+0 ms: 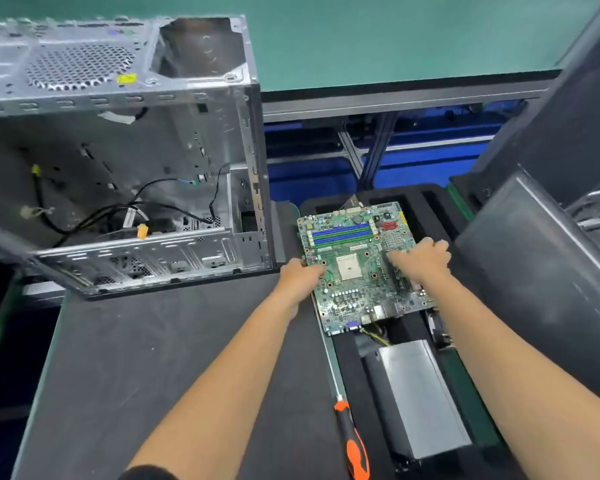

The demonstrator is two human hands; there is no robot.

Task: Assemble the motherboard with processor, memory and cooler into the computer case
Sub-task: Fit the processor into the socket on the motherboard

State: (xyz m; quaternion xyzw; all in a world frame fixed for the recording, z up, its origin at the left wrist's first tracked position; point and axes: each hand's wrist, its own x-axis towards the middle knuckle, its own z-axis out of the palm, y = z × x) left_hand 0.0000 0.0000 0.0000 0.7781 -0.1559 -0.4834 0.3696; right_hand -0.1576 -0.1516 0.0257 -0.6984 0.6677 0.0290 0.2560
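1. Two hands hold one motherboard [357, 268], which sits over a black foam tray [426, 209] to the right of the work surface, its long axis running away from the person and slightly leftward.
2. Green board, bare of parts: the pale square processor socket [347, 267] looks empty, the blue and green memory slots [342, 233] carry no sticks, and no cooler is fitted. Rear ports line the near edge.
3. Left hand [300, 271] pinches the board's left edge, fingers curled onto it beside the socket. Right hand [421, 259] lies on the right side with fingers bent over the board; it appears to grip that edge, though the fingertips are hidden.
4. Computer case [125, 161] lies well apart to the left and farther away, open side facing the person, loose black cables [174, 206] inside. The left hand is nearer to it, so I judge any carry goes leftward.
5. Nearer the person, a silver power supply [420, 396] rests in the tray, and an orange-handled screwdriver [352, 441] lies just beside it.
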